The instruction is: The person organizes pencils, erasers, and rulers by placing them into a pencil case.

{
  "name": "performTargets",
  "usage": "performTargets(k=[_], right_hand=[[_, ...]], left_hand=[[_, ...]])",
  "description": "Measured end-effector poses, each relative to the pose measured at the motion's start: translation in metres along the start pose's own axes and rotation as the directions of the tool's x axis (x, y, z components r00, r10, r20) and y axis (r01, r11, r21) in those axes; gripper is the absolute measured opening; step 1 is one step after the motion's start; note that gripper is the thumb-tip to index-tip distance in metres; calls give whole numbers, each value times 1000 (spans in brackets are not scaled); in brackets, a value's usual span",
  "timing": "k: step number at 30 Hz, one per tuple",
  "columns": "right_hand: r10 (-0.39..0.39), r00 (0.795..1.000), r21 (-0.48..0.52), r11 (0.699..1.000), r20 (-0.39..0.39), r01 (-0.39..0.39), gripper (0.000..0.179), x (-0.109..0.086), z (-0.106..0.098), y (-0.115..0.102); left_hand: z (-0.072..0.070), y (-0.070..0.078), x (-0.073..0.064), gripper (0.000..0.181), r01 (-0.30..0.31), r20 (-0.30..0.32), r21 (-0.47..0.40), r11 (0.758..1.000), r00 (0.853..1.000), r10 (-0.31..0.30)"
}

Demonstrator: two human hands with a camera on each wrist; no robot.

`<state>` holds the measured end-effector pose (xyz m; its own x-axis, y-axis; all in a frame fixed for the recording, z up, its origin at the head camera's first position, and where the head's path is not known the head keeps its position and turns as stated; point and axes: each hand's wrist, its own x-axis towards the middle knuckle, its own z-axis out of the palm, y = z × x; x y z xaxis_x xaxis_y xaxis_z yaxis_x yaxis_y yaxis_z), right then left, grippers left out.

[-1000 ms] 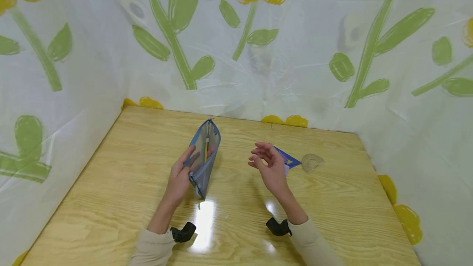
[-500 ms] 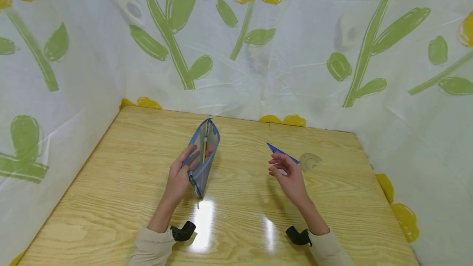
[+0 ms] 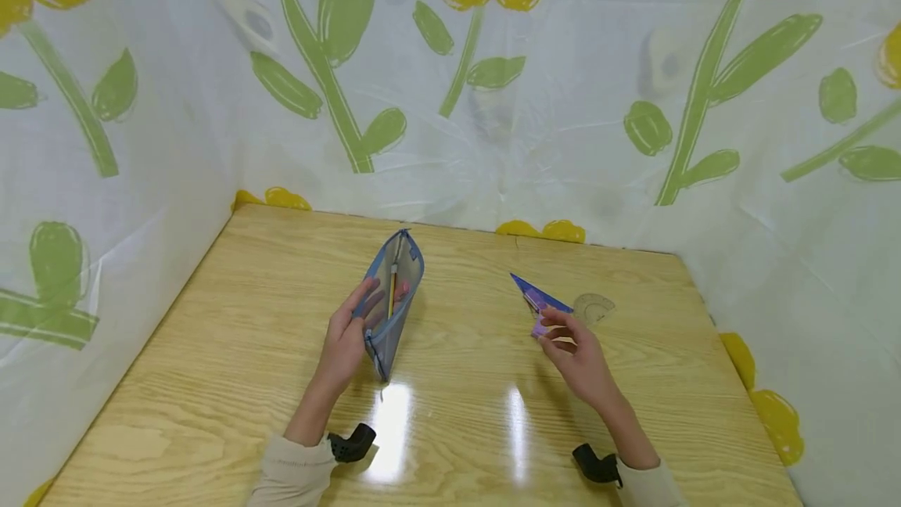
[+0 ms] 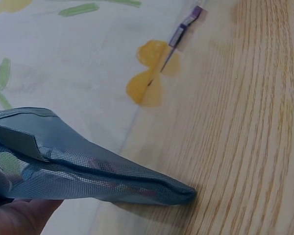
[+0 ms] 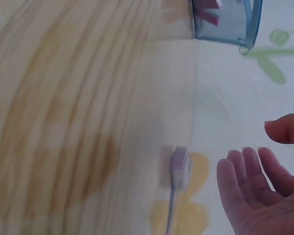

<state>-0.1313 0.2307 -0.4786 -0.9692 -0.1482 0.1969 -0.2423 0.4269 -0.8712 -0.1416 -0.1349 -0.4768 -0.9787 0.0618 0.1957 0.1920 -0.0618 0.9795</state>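
Observation:
My left hand (image 3: 342, 343) grips the side of a blue-grey mesh pencil pouch (image 3: 396, 329), which stands tilted with its zip mouth gaping upward. Inside lie a yellow pencil (image 3: 392, 292) and something small and pink (image 3: 402, 289). To the right, my right hand (image 3: 583, 358) hovers with bent, parted fingers beside a small purple block (image 3: 538, 328). In the right wrist view, that purple-and-white block (image 5: 180, 169) sits apart from the fingers, and nothing is in the hand. A blue set square (image 3: 526, 285) lies just beyond, partly under purple pieces.
A clear protractor (image 3: 594, 307) lies right of the set square on the wooden table (image 3: 450, 413). White sheets with printed flowers (image 3: 493, 170) rise behind the table and along both sides.
My right hand has moved right and a little nearer to me, from over the set square to beside the purple block. My left hand and the pouch have hardly moved.

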Motion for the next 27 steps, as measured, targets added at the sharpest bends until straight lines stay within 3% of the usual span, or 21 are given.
performTargets(k=[6, 17, 27], right_hand=[[13, 1000, -83, 996, -17, -15, 46, -4, -8, 4], [106, 994, -157, 983, 32, -99, 51, 2, -15, 15], [218, 969, -229, 955, 118, -187, 61, 6, -19, 22]], left_hand=[[1, -2, 1, 62, -17, 30, 9, 1000, 999, 17], [2, -2, -1, 59, -14, 42, 27, 1000, 999, 13], [7, 0, -1, 59, -13, 29, 29, 1000, 1000, 12]])
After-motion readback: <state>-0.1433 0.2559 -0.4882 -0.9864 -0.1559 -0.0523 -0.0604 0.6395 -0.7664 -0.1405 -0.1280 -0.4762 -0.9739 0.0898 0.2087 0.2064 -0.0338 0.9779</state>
